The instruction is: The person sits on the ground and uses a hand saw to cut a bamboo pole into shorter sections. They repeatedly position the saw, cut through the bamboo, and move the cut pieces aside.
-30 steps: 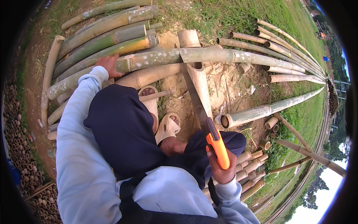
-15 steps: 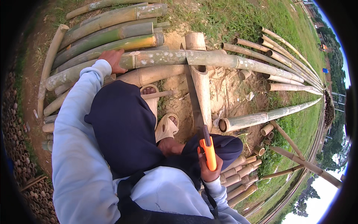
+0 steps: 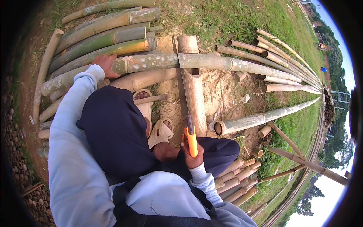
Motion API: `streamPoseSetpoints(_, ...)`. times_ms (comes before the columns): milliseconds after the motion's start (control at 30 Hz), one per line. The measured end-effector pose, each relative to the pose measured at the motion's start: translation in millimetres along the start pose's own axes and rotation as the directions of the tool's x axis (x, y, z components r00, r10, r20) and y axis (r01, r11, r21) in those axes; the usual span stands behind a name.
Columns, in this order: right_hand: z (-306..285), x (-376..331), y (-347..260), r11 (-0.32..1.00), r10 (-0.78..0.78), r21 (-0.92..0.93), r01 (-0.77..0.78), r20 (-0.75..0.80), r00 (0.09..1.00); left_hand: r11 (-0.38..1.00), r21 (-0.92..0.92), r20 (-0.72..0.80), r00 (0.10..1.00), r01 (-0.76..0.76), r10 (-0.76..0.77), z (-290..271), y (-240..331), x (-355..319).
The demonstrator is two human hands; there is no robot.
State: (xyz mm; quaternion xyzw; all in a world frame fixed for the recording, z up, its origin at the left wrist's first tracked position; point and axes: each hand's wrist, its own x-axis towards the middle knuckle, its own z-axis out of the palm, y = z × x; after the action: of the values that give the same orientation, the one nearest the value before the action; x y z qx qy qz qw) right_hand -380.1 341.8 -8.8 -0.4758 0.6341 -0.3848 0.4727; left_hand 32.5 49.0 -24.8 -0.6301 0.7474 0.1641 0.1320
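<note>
A long greenish bamboo pole (image 3: 159, 62) lies crosswise in front of me, over a thick pale bamboo log (image 3: 196, 98) that points away from me. My left hand (image 3: 106, 65) grips the pole left of the cut, fingers curled over it. In my right hand (image 3: 193, 154) is the orange handle of a handsaw (image 3: 183, 90), held by my right knee. Its long blade runs forward and sits in a narrow cut in the pole, the tip sticking out past the far side. How deep the cut goes, I cannot tell.
Cut bamboo lengths (image 3: 117, 37) lie side by side at the far left. Long poles (image 3: 280, 60) stretch away on the right, a thick one (image 3: 261, 121) nearer. Short pieces (image 3: 238, 181) are stacked beside my right knee. My sandalled feet (image 3: 162, 130) rest close to the blade.
My right hand has pushed the saw forward, so more blade shows beyond the pole. My left hand keeps its place on the pole. The whole view has shifted slightly.
</note>
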Motion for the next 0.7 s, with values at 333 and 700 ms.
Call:
streamPoseSetpoints(333,40,107,26,0.996,-0.087,0.005,0.088,-0.069,0.994,0.997,0.022,-0.087,0.993,-0.076,0.077,3,-1,7)
streamPoseSetpoints(700,5,73,-81,0.971,-0.039,-0.240,0.022,-0.065,0.997,1.000,0.005,-0.030,0.999,0.013,-0.012,5,4,0)
